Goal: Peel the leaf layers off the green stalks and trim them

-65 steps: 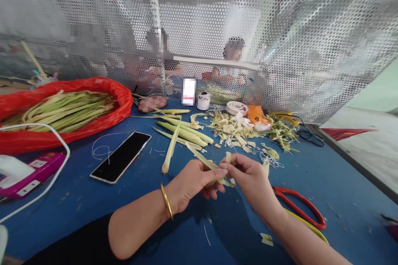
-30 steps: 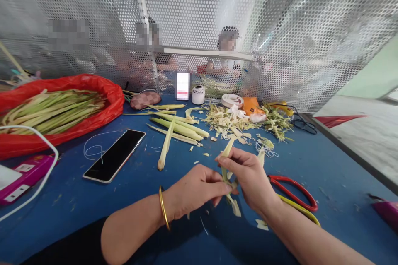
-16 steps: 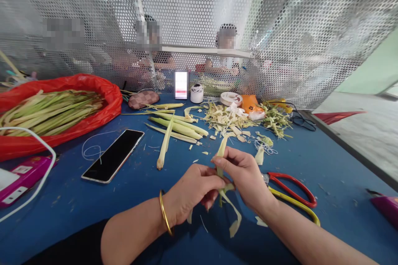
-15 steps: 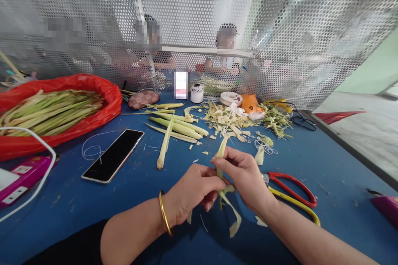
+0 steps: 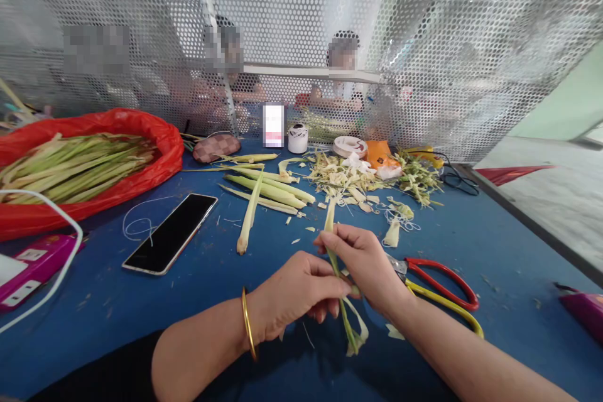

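A pale green leaf strip [image 5: 333, 260], maybe a plant leaf with its stem, slants between my two hands above the blue table. My left hand [image 5: 306, 282], with a gold bangle at the wrist, pinches its lower part; some of the fingers are hidden underneath. Higher up, my right hand [image 5: 365, 264] has thumb and fingers closed on the same strip. A curled, whitish end hangs below both hands. Beside my right wrist lie scissors [image 5: 440, 282] with one red and one yellow handle, their blades partly covered. Several leaf pieces [image 5: 268, 191] rest beyond my hands.
A red bag [image 5: 174, 154] of long leaves stands at the left, near a dark phone [image 5: 172, 233] and a purple power strip [image 5: 40, 270]. Scraps [image 5: 342, 176], a tape roll [image 5: 349, 146] and an orange packet [image 5: 378, 154] lie before a perforated screen [image 5: 292, 19]. People sit behind it.
The strip has tilted, its top shifting left and its lower end turning so that a green stem shows. My left hand has slid slightly right; both hands still grip the strip.
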Tool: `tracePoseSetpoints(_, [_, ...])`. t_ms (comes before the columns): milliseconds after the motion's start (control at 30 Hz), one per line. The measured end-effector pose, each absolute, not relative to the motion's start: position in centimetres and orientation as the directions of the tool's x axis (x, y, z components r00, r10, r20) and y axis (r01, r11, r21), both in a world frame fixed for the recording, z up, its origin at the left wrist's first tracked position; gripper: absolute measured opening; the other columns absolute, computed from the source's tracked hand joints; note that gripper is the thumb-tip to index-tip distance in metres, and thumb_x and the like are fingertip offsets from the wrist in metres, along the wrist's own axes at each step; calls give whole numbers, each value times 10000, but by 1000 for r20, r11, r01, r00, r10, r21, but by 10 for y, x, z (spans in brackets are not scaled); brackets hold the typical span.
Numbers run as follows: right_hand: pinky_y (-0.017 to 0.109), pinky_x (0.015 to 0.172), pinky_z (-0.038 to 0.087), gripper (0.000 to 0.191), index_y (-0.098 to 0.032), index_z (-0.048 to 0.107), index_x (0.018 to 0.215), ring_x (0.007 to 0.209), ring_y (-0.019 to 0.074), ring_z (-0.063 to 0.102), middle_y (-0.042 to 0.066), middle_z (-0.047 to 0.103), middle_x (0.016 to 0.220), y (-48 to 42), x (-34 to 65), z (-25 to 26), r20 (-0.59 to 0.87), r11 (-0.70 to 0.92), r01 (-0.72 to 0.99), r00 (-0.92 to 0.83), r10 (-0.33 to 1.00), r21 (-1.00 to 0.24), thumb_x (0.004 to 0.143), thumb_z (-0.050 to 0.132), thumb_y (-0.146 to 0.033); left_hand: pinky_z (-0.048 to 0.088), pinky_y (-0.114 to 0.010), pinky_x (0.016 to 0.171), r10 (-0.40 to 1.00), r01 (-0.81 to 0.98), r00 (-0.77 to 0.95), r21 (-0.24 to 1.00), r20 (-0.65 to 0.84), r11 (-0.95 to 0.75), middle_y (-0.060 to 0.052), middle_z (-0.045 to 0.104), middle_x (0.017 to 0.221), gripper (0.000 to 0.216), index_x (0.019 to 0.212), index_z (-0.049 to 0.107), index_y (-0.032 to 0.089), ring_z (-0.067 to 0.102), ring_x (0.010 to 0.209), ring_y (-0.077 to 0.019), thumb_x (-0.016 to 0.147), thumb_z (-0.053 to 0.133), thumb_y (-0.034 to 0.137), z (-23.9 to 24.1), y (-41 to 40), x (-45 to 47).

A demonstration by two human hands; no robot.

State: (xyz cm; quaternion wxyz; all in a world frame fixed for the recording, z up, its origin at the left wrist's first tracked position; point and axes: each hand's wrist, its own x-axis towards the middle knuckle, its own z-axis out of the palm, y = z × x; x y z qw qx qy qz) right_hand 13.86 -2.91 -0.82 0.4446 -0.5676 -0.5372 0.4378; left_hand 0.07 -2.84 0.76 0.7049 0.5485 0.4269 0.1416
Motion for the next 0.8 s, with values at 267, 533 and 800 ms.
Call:
tracePoseSetpoints(267, [298,695,403,196,-222,584,745,731,178,556,24,616,745,-35,159,8,580,419,645,47,813,-639,914,512,-289,470,-282,749,851,-190,411,883,-326,430,-74,702,777,341,809,706,121,638,735,-156,763,669,457,8,-9,-8])
tracePoseSetpoints(533, [263,626,409,231,-215,588,713,692,172,568,24,596,746,-44,135,-7,313,293,592,-72,947,-750,897,546,-348,432,-286,923,926,-347,348,897,-148,274,-68,734,963,239,917,749,166,624,996,-195,693,779,241,9,-11,-7])
tracePoseSetpoints(800, [280,687,394,266,-209,489,679,759,172,534,26,560,769,-45,131,-9,392,405,523,-142,909,-750,938,440,-240,472,-261,832,935,-341,319,902,-156,266,-59,737,932,287,922,753,164,644,929,-186,644,810,205,9,-13,-5])
